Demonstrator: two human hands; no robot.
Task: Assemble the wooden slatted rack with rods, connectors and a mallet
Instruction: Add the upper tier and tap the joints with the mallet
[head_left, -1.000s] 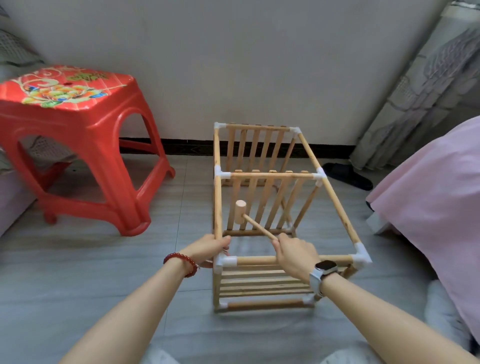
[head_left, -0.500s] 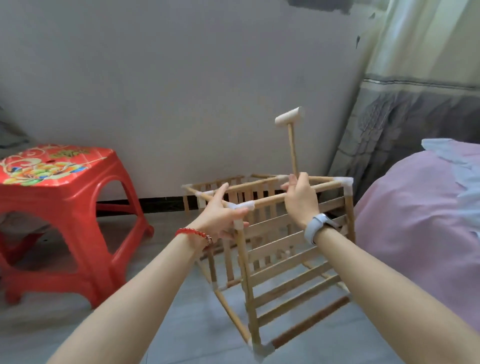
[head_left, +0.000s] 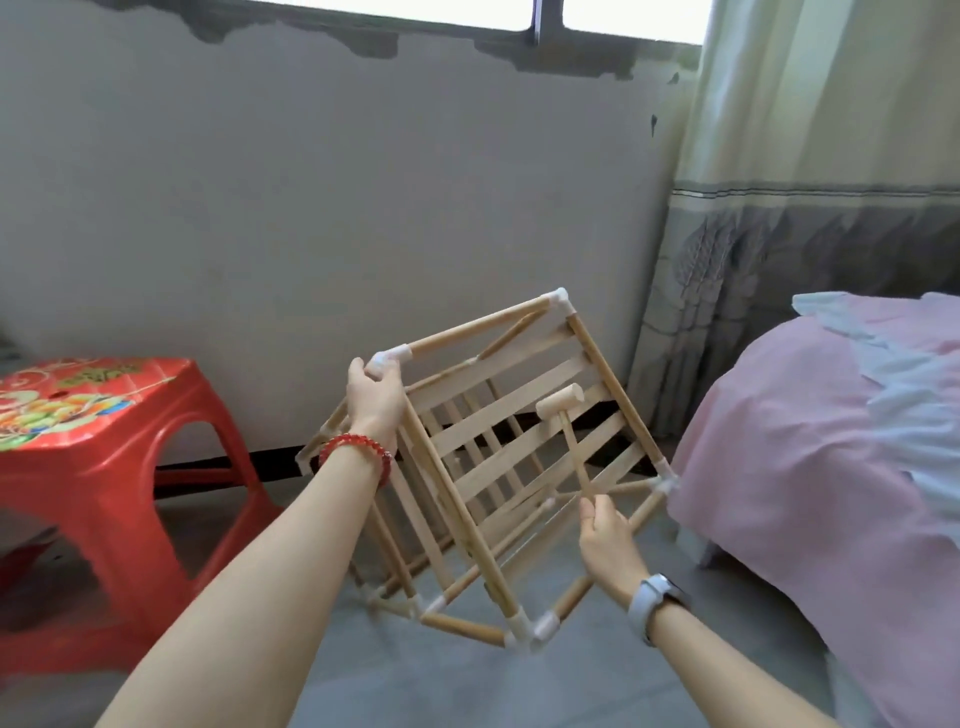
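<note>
The wooden slatted rack (head_left: 498, 457), a box frame of rods joined by white corner connectors, is lifted off the floor and tilted onto one corner. My left hand (head_left: 374, 397) grips its upper left corner at a white connector (head_left: 390, 357). My right hand (head_left: 609, 540) holds the thin handle of the small wooden mallet (head_left: 562, 410), whose head points up in front of the slats; its fingers also lie against a lower right rod. A lower connector (head_left: 524, 631) hangs nearest to me.
A red plastic stool (head_left: 104, 467) stands on the grey tiled floor at left. A bed with a pink cover (head_left: 831, 467) fills the right side. Behind are a grey wall and a curtain (head_left: 779, 260) at the right.
The rack has been raised from the floor and rotated onto a corner. My right hand dropped from the top rod to a lower rod, and the mallet head came down in front of the slats.
</note>
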